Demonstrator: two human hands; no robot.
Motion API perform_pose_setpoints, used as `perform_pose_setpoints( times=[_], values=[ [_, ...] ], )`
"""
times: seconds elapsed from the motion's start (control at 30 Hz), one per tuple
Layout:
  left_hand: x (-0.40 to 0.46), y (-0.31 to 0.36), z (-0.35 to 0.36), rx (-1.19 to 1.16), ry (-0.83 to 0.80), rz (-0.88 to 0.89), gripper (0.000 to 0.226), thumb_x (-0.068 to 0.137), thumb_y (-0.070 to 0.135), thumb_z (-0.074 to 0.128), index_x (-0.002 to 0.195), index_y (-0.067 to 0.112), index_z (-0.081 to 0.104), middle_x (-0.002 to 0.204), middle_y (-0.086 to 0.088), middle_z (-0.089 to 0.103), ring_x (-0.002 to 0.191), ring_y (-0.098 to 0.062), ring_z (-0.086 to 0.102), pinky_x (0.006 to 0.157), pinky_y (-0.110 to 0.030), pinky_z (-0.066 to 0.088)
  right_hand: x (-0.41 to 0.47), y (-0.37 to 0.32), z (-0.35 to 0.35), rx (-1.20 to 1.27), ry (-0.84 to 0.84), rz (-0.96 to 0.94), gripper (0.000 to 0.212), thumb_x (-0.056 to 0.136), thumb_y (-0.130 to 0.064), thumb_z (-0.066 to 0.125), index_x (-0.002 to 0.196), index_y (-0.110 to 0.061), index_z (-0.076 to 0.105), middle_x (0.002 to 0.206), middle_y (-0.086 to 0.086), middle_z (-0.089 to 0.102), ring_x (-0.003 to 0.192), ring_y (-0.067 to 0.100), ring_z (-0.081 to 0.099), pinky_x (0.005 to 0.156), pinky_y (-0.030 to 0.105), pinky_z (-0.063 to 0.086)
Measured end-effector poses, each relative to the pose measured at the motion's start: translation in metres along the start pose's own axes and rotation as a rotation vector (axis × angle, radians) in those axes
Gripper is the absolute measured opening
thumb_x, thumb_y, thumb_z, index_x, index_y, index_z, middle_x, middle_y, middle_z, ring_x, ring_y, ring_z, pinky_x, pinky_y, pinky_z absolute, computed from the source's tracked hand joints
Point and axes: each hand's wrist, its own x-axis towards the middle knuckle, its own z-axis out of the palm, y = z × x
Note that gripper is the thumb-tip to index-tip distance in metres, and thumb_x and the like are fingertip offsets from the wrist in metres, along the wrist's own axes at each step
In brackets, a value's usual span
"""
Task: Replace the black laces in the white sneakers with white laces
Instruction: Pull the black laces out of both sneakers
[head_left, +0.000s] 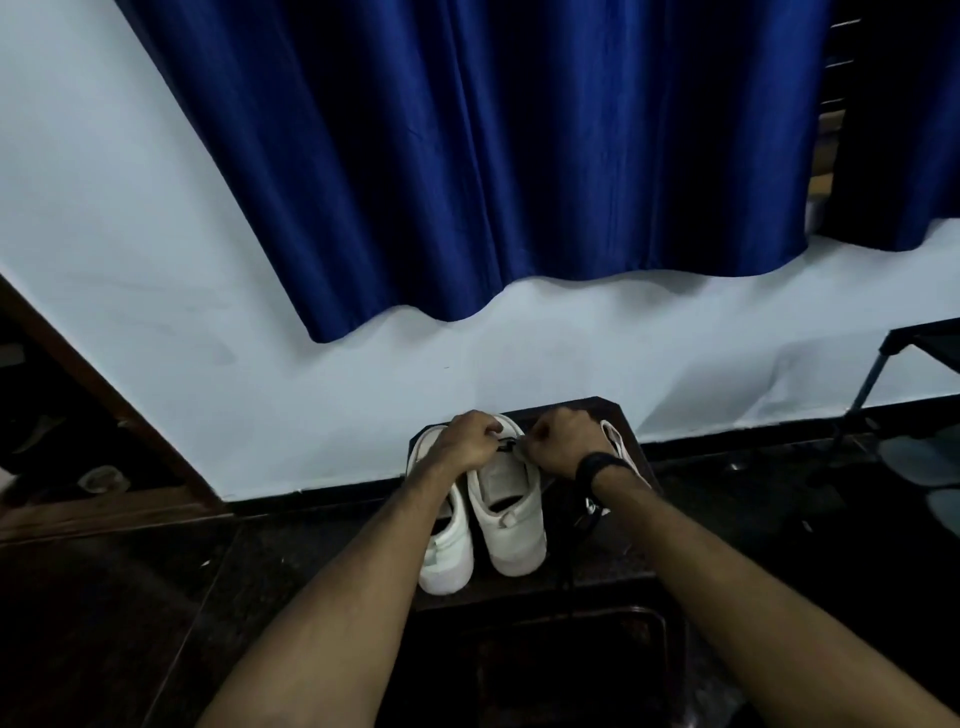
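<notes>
Low centre of the frame, both arms reach forward over the sneakers (511, 512). The left hand (470, 439) and right hand (563, 439), fingers curled, pinch the black lace (508, 443) between them.

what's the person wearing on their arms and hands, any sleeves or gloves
No gloves and no sleeves in view: both forearms are bare right up to the frame edge. The left hand has nothing on it or on its wrist. The right hand has a black band, like a watch or fitness strap, around the wrist.
</notes>
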Motion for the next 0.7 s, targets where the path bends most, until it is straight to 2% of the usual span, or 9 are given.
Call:
perform_pose_setpoints(
  times=[0.13,0.23,0.3,0.4,0.43,0.5,0.57,0.63,0.7],
  values=[
    [0.008,0.004,0.003,-0.01,-0.052,-0.005,0.026,0.089,0.009,0.054,0.1,0.017,0.076,0.116,-0.004,0.071,0.113,-0.023,0.061,0.097,-0.032,0.047,0.005,-0.001,0.032,0.212,0.058,0.051,0.03,0.087,-0.04,0.061,0.091,-0.014,0.075,0.094,0.016,0.072,0.098,0.031,0.066,0.08,0.033,0.051],
    [0.012,0.004,0.006,-0.023,-0.032,-0.014,0.022,0.087,0.009,0.054,0.094,0.013,0.075,0.112,-0.009,0.072,0.11,-0.026,0.062,0.094,-0.033,0.047,0.001,0.001,0.05,0.206,0.152,0.041,0.039,0.086,-0.05,0.057,0.084,-0.015,0.073,0.089,0.013,0.072,0.09,0.031,0.067,0.075,0.035,0.054],
    [0.017,0.007,0.007,-0.076,-0.039,-0.063,0.021,0.087,0.01,0.055,0.094,0.009,0.075,0.109,-0.011,0.072,0.107,-0.028,0.063,0.092,-0.034,0.049,-0.004,0.002,0.057,0.195,0.279,0.0,0.032,0.086,-0.046,0.059,0.086,-0.017,0.072,0.093,0.008,0.069,0.09,0.027,0.064,0.074,0.035,0.052],
    [0.026,0.011,-0.001,-0.575,0.046,-0.246,0.019,0.089,0.003,0.051,0.079,0.008,0.068,0.082,-0.009,0.073,0.088,-0.028,0.065,0.072,-0.027,0.053,-0.012,0.004,0.064,0.28,0.413,-0.046,0.024,0.083,-0.044,0.065,0.076,-0.021,0.062,0.086,0.002,0.063,0.081,0.023,0.061,0.068,0.037,0.05],
    [0.025,0.014,-0.006,-0.821,0.055,-0.308,0.023,0.091,0.002,0.049,0.075,0.01,0.063,0.067,-0.006,0.067,0.074,-0.025,0.062,0.061,-0.024,0.05,-0.015,0.003,0.067,0.28,0.432,-0.058,0.026,0.083,-0.045,0.065,0.074,-0.021,0.06,0.083,0.0,0.063,0.078,0.023,0.061,0.066,0.038,0.05],
    [0.024,0.014,-0.016,-1.023,0.01,-0.363,0.021,0.096,0.009,0.049,0.077,0.014,0.056,0.055,0.001,0.049,0.057,-0.016,0.05,0.055,-0.025,0.044,-0.02,0.001,0.071,0.272,0.462,-0.064,0.03,0.083,-0.048,0.065,0.074,-0.02,0.06,0.081,0.0,0.063,0.074,0.022,0.061,0.062,0.039,0.051],
    [0.024,0.01,-0.028,-0.759,-0.085,-0.324,0.021,0.094,0.026,0.06,0.076,0.014,0.059,0.051,0.002,0.04,0.048,-0.015,0.04,0.056,-0.025,0.039,-0.022,0.0,0.072,0.273,0.479,-0.072,0.031,0.08,-0.049,0.069,0.077,-0.019,0.06,0.084,0.0,0.061,0.075,0.022,0.06,0.06,0.038,0.05],
    [0.022,0.006,-0.037,-0.303,-0.148,-0.241,0.024,0.087,0.033,0.069,0.075,0.012,0.068,0.054,0.001,0.045,0.047,-0.015,0.038,0.057,-0.024,0.036,-0.025,-0.001,0.072,0.271,0.482,-0.077,0.027,0.078,-0.042,0.071,0.079,-0.019,0.059,0.087,0.0,0.06,0.077,0.023,0.059,0.06,0.037,0.049],
    [0.021,0.008,-0.042,-0.433,-0.146,-0.165,0.015,0.087,0.022,0.07,0.078,0.009,0.07,0.06,-0.002,0.048,0.05,-0.014,0.042,0.059,-0.025,0.038,-0.026,-0.004,0.071,0.252,0.475,-0.072,0.016,0.078,-0.028,0.068,0.076,-0.019,0.055,0.085,0.001,0.059,0.076,0.026,0.059,0.06,0.038,0.047]
  ],
)
